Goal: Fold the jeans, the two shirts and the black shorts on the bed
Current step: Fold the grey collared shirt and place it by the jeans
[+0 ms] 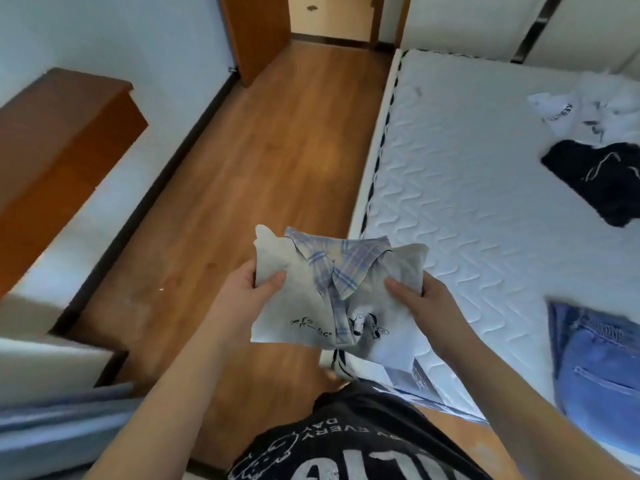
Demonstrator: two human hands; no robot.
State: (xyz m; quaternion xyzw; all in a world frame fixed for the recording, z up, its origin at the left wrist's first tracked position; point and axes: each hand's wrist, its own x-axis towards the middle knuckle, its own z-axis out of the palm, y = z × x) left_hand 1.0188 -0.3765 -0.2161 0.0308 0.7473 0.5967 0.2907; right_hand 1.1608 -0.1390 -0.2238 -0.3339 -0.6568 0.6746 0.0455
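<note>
Hands hold a folded shirt (337, 292) out in front of the person, above the wooden floor (242, 161) just beside the near corner of the bed (467, 174). The left hand (247, 292) pinches the shirt's left edge, thumb on top and fingers curled underneath. The right hand (420, 303) grips the right edge the same way, thumb lying across the pale fabric. The shirt is light grey with a blue plaid collar and placket facing up, and small black print shows on its lower front.

On the white quilted mattress, the blue jeans (595, 368) lie at the near right, partly cut off by the picture's edge. Farther along the bed, the black shorts (599, 181) lie crumpled, and a white shirt (588, 105) with black lettering sits rumpled just beyond them, touching or overlapping them. Both are well apart from the jeans.

A brown wooden cabinet (59, 143) stands against the wall on the left, and an open doorway (332, 19) shows at the far end of the floor. The person wears a black top (346, 448) with white print.
</note>
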